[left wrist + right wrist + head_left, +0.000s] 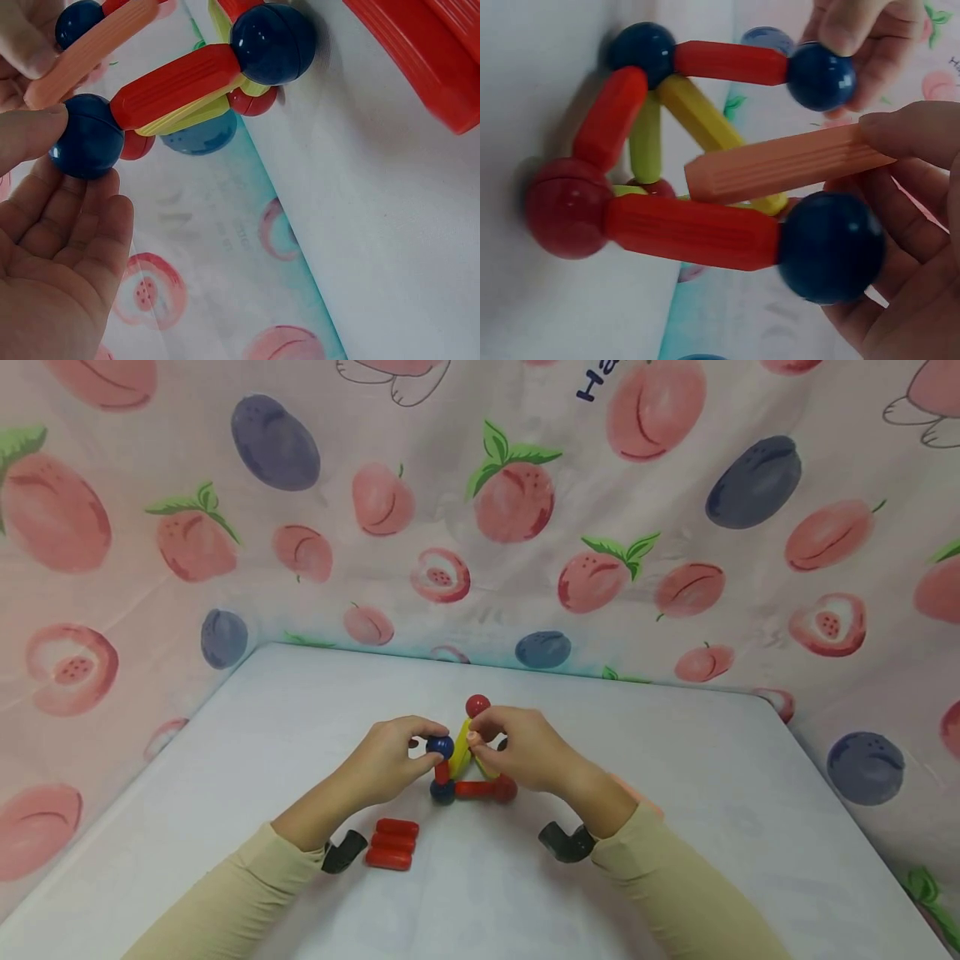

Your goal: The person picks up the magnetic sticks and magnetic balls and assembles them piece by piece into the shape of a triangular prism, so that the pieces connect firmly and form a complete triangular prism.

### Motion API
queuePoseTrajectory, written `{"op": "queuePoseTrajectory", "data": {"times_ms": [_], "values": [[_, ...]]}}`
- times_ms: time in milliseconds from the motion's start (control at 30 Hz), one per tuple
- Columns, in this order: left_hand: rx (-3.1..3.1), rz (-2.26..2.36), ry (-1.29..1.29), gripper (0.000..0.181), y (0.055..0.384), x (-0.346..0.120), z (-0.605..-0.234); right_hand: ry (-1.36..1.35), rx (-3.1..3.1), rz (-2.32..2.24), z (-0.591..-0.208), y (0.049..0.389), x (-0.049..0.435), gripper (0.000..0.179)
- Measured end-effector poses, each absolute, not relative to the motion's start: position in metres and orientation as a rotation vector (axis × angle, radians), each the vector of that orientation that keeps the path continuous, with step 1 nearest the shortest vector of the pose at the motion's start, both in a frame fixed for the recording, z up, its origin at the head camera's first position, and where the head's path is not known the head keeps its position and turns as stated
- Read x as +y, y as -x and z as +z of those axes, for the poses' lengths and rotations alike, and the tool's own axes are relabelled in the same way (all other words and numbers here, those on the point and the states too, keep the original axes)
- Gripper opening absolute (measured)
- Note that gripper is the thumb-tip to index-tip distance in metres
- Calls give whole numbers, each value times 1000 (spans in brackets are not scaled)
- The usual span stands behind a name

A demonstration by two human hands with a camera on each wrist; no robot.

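Observation:
My left hand (386, 758) pinches a dark blue ball (86, 139) between thumb and fingers. That ball tops an upright red rod (178, 86) rising from a lower blue ball (443, 791). My right hand (528, 750) holds an orange rod (780, 163) by one end, and its free end points toward the left hand. Close by the right fingers, a second blue ball (831, 247) caps another upright red rod (694, 231). A red ball (568, 208) and a lying red rod (476, 789) form the near base. Yellow rods (461, 750) slant behind, with a red ball (477, 706) at the far top.
Three loose red rods (392, 843) lie side by side in front of the left forearm. An orange piece (639, 797) shows partly behind the right forearm. The white table (225, 760) meets a fruit-patterned cloth (300, 602) at the back.

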State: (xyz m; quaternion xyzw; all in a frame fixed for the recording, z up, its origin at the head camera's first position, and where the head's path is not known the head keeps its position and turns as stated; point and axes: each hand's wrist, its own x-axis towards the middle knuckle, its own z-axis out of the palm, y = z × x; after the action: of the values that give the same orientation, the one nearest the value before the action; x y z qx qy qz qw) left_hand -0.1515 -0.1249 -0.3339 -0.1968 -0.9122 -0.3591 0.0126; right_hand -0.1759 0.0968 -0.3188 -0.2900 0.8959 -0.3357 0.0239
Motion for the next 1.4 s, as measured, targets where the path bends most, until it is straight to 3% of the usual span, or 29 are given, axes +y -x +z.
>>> {"op": "queuePoseTrajectory", "data": {"times_ms": [200, 1400], "values": [[-2834, -1116, 623, 33, 151, -125, -334, 808, 2745, -954, -326, 178, 94, 21], [-2815, -1097, 673, 33, 151, -124, -333, 851, 2817, -725, -331, 177, 87, 24]]}}
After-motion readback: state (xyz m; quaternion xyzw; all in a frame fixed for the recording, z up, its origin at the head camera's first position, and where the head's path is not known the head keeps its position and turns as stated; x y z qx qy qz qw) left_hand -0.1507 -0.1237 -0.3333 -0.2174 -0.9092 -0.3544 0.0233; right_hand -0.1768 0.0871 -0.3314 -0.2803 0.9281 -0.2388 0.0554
